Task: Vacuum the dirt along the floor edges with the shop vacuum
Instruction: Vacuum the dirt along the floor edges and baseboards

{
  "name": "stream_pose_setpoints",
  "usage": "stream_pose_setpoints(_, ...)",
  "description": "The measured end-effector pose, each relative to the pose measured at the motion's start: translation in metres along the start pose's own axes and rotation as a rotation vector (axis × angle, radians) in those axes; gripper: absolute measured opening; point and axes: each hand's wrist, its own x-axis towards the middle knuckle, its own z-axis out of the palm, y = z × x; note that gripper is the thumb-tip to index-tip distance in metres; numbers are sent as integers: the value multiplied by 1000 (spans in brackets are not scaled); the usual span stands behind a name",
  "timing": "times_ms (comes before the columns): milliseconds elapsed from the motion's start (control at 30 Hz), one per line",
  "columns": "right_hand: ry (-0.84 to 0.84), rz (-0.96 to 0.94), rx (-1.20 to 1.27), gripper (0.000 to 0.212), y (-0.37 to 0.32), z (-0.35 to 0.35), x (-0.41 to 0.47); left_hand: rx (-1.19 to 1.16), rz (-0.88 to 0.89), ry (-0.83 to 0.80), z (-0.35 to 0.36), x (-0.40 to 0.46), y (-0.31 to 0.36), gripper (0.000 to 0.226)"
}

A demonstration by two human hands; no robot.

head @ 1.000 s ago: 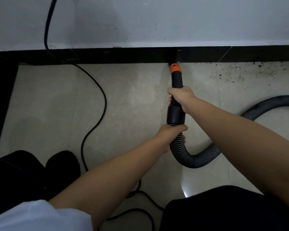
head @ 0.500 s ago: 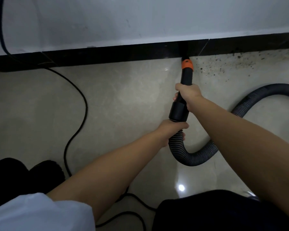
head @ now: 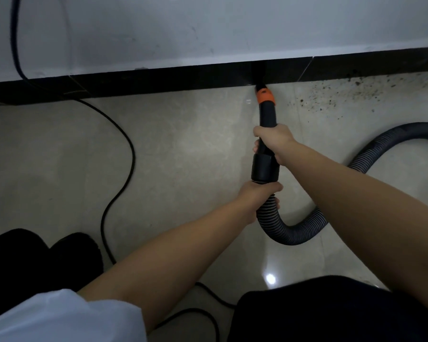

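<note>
The right hand point(head: 273, 139) grasps the black nozzle point(head: 267, 114), the left hand point(head: 258, 193) grasps the ribbed hose point(head: 294, 233); dirt point(head: 344, 99) lies at two o'clock.

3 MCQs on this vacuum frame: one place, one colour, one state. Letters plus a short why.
1. Where is the dirt?
A. right of the nozzle, by the baseboard
B. left of the nozzle
C. beside the shoe

2. The collar behind the nozzle tip is:
A. blue
B. orange
C. white

3. The left hand is:
A. open on the floor
B. gripping the ribbed hose
C. holding the power cord

Key: A, specks lie along the baseboard to the right; B, orange band shows; B, it wraps the ribbed hose below the cuff, right hand on the wand.
</note>
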Motion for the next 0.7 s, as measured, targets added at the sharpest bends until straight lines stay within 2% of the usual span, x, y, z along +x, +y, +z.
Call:
stream_pose_setpoints(167,-122,-16,-87,10,0,25,-13,-160,39,74,-11,-12,-14,12)
stream_pose_setpoints(300,-188,-22,-163,20,-7,43,-20,-216,58,116,-22,-19,-11,12)
stream_pose_setpoints(467,-233,-25,-217,20,-9,61,-29,-236,61,125,-35,-26,-12,12)
stream_pose_setpoints(567,-258,-11,-241,12,-2,65,-36,-226,51,121,-37,-32,-22,14)
stream_pose_setpoints(700,-200,2,-207,10,9,49,-45,-154,23,81,-30,-37,-33,13)
